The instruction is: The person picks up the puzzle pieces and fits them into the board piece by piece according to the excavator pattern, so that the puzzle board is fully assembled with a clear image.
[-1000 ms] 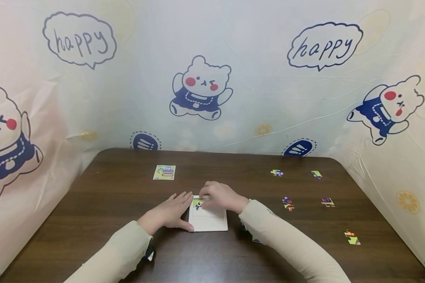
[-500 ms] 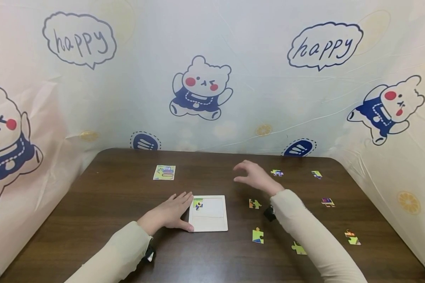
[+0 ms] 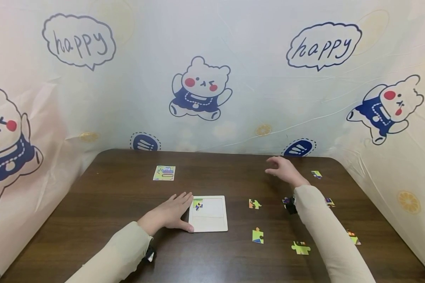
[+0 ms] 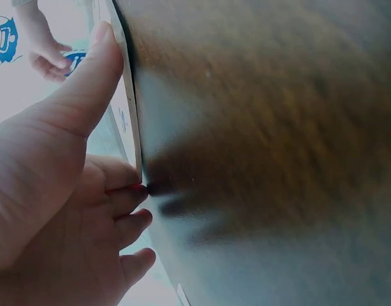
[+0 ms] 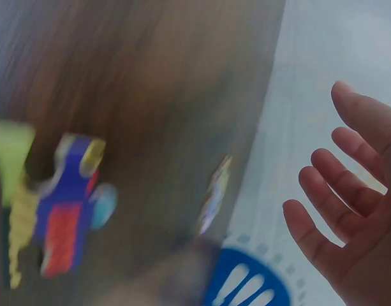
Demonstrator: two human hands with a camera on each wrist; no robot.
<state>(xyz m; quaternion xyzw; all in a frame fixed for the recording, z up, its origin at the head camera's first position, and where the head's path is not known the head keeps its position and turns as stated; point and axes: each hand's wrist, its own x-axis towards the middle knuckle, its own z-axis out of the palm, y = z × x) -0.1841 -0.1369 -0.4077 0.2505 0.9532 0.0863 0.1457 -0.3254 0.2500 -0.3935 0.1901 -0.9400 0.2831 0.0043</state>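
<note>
The left hand [image 3: 170,212], fingers apart, touches the white puzzle tray [image 3: 209,224], low in the middle. The right hand [image 3: 285,170], fingers apart, is above the counter [image 3: 127,188]. Puzzle pieces [image 3: 300,248] lie lower right. Two bubbles [image 3: 324,46] up top say "happy."

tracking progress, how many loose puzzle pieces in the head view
7: four puzzle pieces left of the right arm, three others right of it; the right hand may hide more.
</note>
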